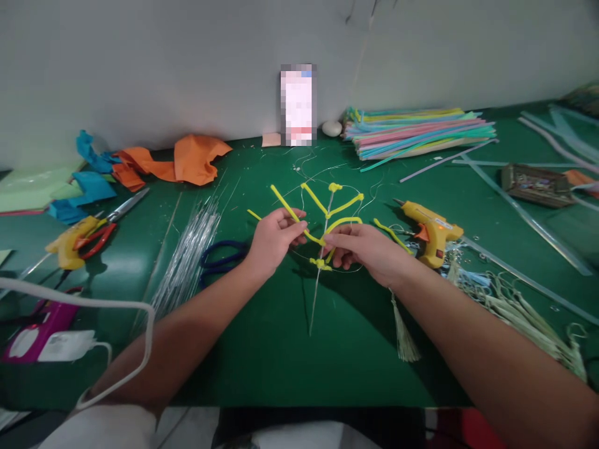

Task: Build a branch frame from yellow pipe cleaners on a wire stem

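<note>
Both my hands hold a small frame of yellow pipe cleaners (pixel 344 204) twisted round a thin wire stem (pixel 316 293), lifted a little above the green table (pixel 281 349). My left hand (pixel 276 237) pinches a long yellow pipe cleaner branch that slants up to the left. My right hand (pixel 369 249) is closed on the stem where the branches meet. The wire stem hangs down below my hands toward me.
A bundle of thin silver wires (pixel 187 262) and blue scissors handles (pixel 219 257) lie left. A yellow glue gun (pixel 430 231) sits right, another (pixel 70 243) far left with red-handled scissors (pixel 110 227). Coloured sticks (pixel 421 134), orange and blue cloth (pixel 187 159), tassels (pixel 515 305) and a white cable (pixel 116 349) surround.
</note>
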A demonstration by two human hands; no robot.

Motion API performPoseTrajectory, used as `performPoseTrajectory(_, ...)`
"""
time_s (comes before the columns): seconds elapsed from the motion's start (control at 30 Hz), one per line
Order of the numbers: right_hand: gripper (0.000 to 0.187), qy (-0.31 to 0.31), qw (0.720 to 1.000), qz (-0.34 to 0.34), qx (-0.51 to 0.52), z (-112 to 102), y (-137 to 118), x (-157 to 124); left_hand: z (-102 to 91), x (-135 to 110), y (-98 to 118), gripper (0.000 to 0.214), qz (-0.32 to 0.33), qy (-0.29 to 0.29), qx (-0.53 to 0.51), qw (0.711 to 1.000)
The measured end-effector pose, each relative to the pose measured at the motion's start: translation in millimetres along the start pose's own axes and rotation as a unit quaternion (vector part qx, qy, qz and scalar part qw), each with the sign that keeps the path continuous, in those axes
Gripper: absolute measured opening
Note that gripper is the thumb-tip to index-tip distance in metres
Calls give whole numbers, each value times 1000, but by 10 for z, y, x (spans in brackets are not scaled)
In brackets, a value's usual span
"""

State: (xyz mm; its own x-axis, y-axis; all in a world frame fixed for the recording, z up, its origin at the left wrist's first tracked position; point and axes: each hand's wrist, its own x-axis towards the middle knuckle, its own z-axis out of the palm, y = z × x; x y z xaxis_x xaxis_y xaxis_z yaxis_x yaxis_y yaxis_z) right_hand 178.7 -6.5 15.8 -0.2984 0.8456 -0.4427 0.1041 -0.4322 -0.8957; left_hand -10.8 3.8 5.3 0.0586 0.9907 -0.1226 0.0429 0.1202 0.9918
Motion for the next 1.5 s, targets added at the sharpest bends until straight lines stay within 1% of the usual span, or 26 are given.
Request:
performPoseTrajectory(0.13,34,51,994,-6,-97,-87,-50,-7,-40,9,8,23,10,8,39,999)
performPoseTrajectory(0.2,34,74,987,-10,-141,-137,-70,-18,-66,19,12,23,18,11,67,998)
performPoseTrajectory(0.27,30,99,974,-40,-201,-178,-72,-25,-94,30,11,23,28,17,93,995)
performPoseTrajectory(0.3,28,115,961,-60,-242,-194,-64,-24,-107,35,7,24,33,22,104,994)
performPoseTrajectory(0.37,21,142,925,-97,-338,-218,-38,-9,-130,47,-4,28,46,36,116,992)
performPoseTrajectory(0.43,20,139,892,-125,-412,-235,-3,20,-146,59,-20,33,57,45,121,990)
performPoseTrajectory(0.47,22,126,883,-135,-431,-244,14,36,-151,63,-27,34,58,45,124,990)
performPoseTrajectory(0.53,24,86,883,-144,-439,-261,37,63,-155,70,-38,35,52,41,128,990)
performPoseTrajectory(0.6,26,56,886,-130,-442,-278,34,72,-151,71,-41,35,42,37,128,990)
performPoseTrajectory(0.67,27,40,881,-108,-460,-291,2,58,-143,66,-37,36,37,35,127,991)
performPoseTrajectory(0.77,30,33,867,-87,-489,-296,-73,15,-131,53,-27,36,32,29,128,991)
performPoseTrajectory(0.87,32,27,865,-79,-495,-290,-133,-20,-128,50,-30,36,33,27,130,991)
performPoseTrajectory(0.93,33,24,867,-72,-492,-287,-151,-31,-131,57,-42,36,33,29,127,991)
performPoseTrajectory(1.03,36,19,880,-64,-470,-295,-149,-32,-139,74,-67,36,26,30,113,993)
performPoseTrajectory(1.1,36,17,882,-71,-465,-308,-136,-26,-143,82,-82,36,24,29,106,994)
performPoseTrajectory(1.17,33,18,872,-83,-483,-322,-122,-19,-145,85,-91,36,26,32,104,994)
performPoseTrajectory(1.33,24,17,826,-104,-553,-344,-87,5,-150,85,-90,36,34,41,93,994)
performPoseTrajectory(1.43,21,14,806,-129,-578,-348,-66,23,-148,91,-88,36,31,43,89,995)
performPoseTrajectory(1.5,14,14,794,-122,-596,-345,-73,25,-145,94,-89,35,30,44,88,995)
